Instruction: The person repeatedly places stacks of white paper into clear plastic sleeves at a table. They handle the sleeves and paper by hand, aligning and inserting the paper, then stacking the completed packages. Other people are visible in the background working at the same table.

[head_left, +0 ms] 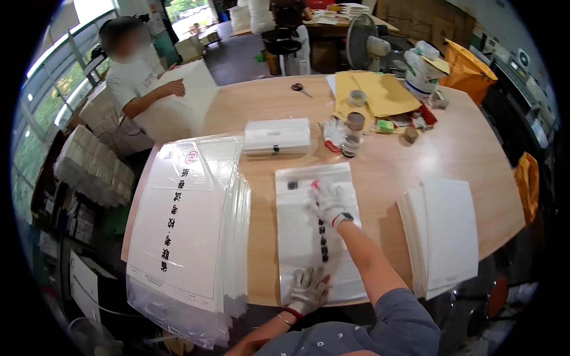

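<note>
A white paper pack in a clear plastic sleeve [297,231], printed with a dark column of characters and a red mark, lies flat before me at the table's near edge. My gloved left hand [307,288] rests on its near end, fingers spread. Across its upper part lies my gloved right hand [328,203], palm down and slightly blurred, covering some of the print. Neither hand grips anything. To the left stands a tall stack of similar sleeved packs [193,237], their plastic ends hanging over the edge. A stack of plain white paper [448,231] sits to the right.
Beyond the pack lie a smaller plastic-wrapped bundle [276,136], a glove [332,133], clear cups [354,121], yellow envelopes [386,95] and scissors [298,88]. A white bucket [420,80] and a fan [363,44] stand farther back. At left, another person [133,83] handles large white sheets [193,95].
</note>
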`<action>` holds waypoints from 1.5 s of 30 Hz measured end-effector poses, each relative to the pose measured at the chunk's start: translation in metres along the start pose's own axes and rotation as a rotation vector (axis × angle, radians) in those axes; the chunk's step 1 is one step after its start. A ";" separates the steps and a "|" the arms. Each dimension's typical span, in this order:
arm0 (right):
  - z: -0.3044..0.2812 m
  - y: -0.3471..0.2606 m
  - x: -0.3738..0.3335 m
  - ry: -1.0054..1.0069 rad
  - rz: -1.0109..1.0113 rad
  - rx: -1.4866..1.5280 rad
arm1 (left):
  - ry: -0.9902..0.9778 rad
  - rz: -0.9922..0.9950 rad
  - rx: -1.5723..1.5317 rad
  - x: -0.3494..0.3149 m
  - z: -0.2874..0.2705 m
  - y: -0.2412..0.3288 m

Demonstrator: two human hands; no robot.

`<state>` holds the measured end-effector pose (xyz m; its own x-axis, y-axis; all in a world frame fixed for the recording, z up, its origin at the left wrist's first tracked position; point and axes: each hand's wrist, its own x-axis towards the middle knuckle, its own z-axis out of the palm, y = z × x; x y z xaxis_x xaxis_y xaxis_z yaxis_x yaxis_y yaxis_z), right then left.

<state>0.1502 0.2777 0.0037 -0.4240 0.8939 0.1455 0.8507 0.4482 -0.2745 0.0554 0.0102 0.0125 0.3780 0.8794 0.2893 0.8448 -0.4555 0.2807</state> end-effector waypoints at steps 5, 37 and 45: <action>0.015 0.029 0.035 0.047 -0.021 -0.034 | -0.197 -0.047 0.043 -0.001 0.004 0.005; -0.100 -0.116 -0.226 0.666 -0.022 0.470 | 0.177 -0.322 -0.944 0.075 -0.017 -0.064; -0.020 -0.073 -0.231 -0.092 0.088 0.361 | 0.092 -0.067 -0.704 0.095 -0.063 -0.037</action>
<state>0.1920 0.0381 0.0089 -0.3943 0.9186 0.0255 0.7277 0.3291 -0.6018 0.0364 0.1020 0.0875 0.2740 0.9077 0.3178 0.4086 -0.4090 0.8159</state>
